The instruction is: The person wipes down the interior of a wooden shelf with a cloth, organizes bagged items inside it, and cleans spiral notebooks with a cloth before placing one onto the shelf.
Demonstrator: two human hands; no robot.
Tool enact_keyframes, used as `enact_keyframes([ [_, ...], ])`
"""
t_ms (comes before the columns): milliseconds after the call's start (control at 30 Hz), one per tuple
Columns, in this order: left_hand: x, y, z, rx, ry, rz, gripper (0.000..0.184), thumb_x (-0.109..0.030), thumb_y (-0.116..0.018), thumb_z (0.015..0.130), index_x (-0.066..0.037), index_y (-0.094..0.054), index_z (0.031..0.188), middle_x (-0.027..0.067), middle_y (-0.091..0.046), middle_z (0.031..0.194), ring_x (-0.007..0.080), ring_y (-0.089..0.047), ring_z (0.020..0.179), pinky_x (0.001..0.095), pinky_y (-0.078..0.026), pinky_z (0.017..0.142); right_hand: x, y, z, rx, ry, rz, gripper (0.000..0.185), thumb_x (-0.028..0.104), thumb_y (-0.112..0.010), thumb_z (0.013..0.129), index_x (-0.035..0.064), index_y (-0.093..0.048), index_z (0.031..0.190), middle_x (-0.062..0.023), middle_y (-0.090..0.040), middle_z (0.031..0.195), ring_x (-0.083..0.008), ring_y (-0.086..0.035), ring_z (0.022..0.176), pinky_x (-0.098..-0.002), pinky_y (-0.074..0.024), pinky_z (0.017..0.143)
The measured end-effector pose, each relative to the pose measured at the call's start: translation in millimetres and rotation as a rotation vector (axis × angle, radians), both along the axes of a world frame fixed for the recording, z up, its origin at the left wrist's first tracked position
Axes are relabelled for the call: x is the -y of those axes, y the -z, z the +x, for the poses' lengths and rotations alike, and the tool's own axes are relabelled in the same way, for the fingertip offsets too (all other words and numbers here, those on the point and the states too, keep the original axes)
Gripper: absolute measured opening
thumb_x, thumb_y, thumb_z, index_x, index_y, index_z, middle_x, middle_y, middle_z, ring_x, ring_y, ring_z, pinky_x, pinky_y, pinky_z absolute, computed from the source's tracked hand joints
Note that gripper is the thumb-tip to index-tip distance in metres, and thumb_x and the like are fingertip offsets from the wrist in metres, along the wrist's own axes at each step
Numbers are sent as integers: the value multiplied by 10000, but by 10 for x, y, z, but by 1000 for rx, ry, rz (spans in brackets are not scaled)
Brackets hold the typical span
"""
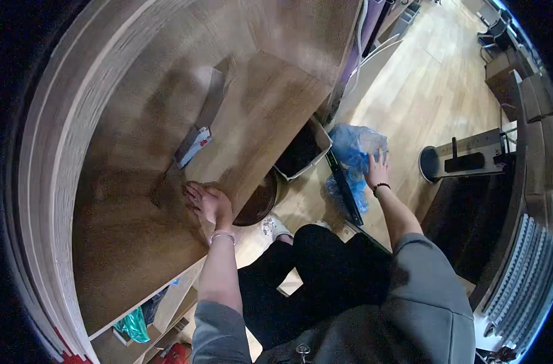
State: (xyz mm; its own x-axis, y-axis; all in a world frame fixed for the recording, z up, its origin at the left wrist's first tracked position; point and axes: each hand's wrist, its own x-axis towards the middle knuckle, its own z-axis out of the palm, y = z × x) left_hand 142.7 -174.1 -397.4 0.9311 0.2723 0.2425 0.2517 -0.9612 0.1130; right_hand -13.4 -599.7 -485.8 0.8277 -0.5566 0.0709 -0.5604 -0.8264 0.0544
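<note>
My left hand [209, 203] rests palm down on the brown wooden desk [137, 242], fingers spread near the inner corner of its top. A pale bracelet is on that wrist. Just beyond these fingers lies a small white packet with red and blue print [195, 145], beside a raised wooden strip. To the right, my right hand [378, 171] reaches down to a crumpled blue see-through plastic bag [349, 145]. Its fingers look stretched and apart, with their tips against the bag's right side. What the bag contains is hard to make out.
A lined bin [319, 136] and a round brown container [259, 200] stand under the desk edge. A dark flat panel [344, 188] leans by the bag. Green plastic [132, 326] lies on a lower shelf. Cardboard boxes [540, 158] line the right side.
</note>
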Motion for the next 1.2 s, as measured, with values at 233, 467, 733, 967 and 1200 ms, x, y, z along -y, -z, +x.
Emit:
enact_keyframes([
  [233, -150, 200, 47, 24, 29, 89, 541, -212, -318, 840, -28, -240, 1342, 148, -249, 1403, 281, -206, 1310, 522, -179, 1018, 202, -124, 414, -330, -140, 362, 406, 230, -694, 678, 99, -602, 1052, -165, -538, 1145, -327, -462, 1097, -424, -387, 906],
  [467, -105, 148, 45, 22, -2, 50, 534, -217, -313, 846, -50, -243, 1348, 124, -246, 1411, 271, -200, 1314, 520, -179, 1019, 391, 300, 137, 33, 177, 787, 279, 270, -691, 709, 19, -657, 826, -137, -636, 753, -225, -601, 686, -314, -475, 657],
  [733, -103, -74, 28, -70, 1, 50, 549, -224, -311, 842, -25, -233, 1348, 134, -232, 1415, 273, -217, 1308, 514, -185, 1026, 461, -202, -96, 291, 296, 846, 308, 250, -692, 682, -31, -636, 794, -144, -630, 707, -201, -606, 644, -310, -464, 586],
  [967, 29, -223, -18, -132, -33, -15, 595, -215, -342, 814, 26, -210, 1341, 163, -210, 1415, 288, -198, 1313, 520, -171, 1033, 233, -1295, -74, 164, 281, 735, 180, 163, -666, 637, -6, -647, 695, -112, -599, 597, -215, -586, 572, -329, -443, 537],
  [1200, -40, -178, -16, -162, 32, -158, 629, -253, -325, 843, -19, -101, 1382, 159, -107, 1444, 374, -82, 1324, 559, -195, 1013, 30, -2528, -91, 121, 222, 858, 127, 102, -636, 658, 14, -615, 570, 15, -491, 476, -60, -405, 413, -233, -284, 402],
])
